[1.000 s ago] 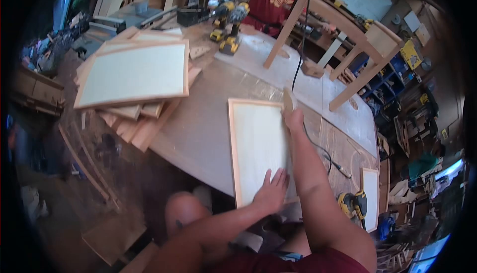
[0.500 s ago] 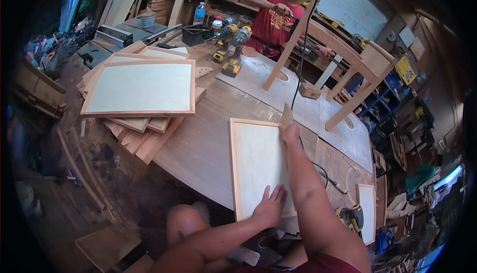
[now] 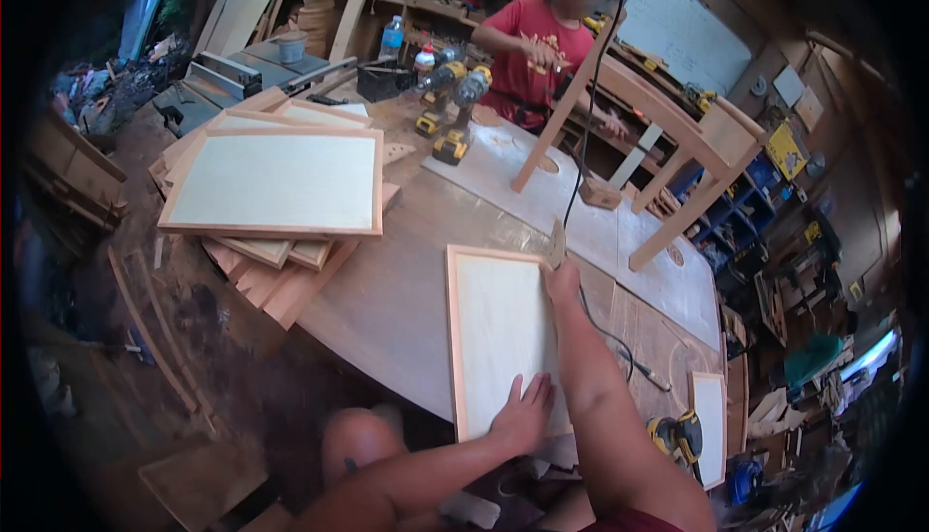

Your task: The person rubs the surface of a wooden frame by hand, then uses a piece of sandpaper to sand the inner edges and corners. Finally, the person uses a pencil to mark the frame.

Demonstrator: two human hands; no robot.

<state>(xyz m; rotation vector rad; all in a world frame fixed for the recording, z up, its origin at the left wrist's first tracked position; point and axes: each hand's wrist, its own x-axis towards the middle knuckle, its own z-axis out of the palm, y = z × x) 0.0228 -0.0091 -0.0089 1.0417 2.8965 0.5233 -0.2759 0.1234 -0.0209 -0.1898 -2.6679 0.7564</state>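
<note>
The right hand point(image 3: 561, 282), nearer, was clamped on a flat tan piece point(image 3: 557, 242) pointing away beyond it, at the far right corner of 1 pale, wood-framed rectangular panel point(image 3: 501, 324); the left hand point(image 3: 523, 418), fingers slightly apart, lay on its surface.

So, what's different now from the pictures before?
The camera tipped up, so everything sits lower in view. The worker in the red shirt has lowered one hand toward the chest. The flat tan tool in the right hand looks turned a bit more edge-on. Nothing was let go; the left hand stayed on the white panel with the pale wooden frame.
</note>
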